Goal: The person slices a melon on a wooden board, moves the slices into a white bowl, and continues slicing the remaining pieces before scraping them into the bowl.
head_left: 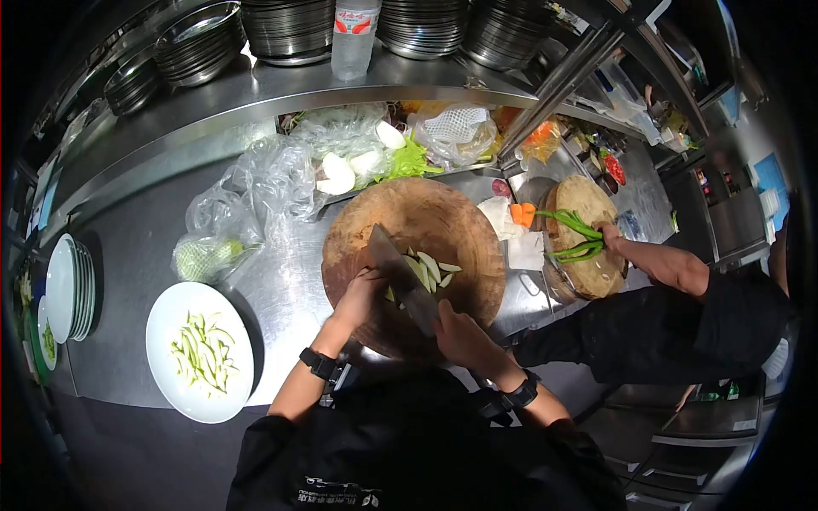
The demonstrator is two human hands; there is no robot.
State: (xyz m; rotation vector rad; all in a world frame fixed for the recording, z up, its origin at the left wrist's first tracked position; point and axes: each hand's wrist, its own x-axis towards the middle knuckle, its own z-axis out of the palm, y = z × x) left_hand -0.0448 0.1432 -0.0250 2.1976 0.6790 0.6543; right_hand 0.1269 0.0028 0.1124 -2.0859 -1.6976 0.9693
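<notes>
My right hand (pixel 460 338) is wrapped round the handle end of a wide cleaver (pixel 404 281), whose blade slants across the round wooden board (pixel 349 228). Pale green vegetable slices (pixel 432 269) lie on the board just right of the blade. On the blade's left side, my left hand (pixel 362 294) rests with its fingers curled at the board's left part; whatever it holds is mostly hidden. A white oval plate (pixel 159 345) with thin green strips (pixel 204 351) stands to the left.
A co-worker's hand (pixel 610 236) holds green peppers (pixel 579 225) over a second board (pixel 594 277) at right, near carrot pieces (pixel 522 214). Plastic bags (pixel 285 175) lie behind my board. Stacked plates (pixel 83 289) stand far left; a bottle (pixel 353 47) stands on the shelf.
</notes>
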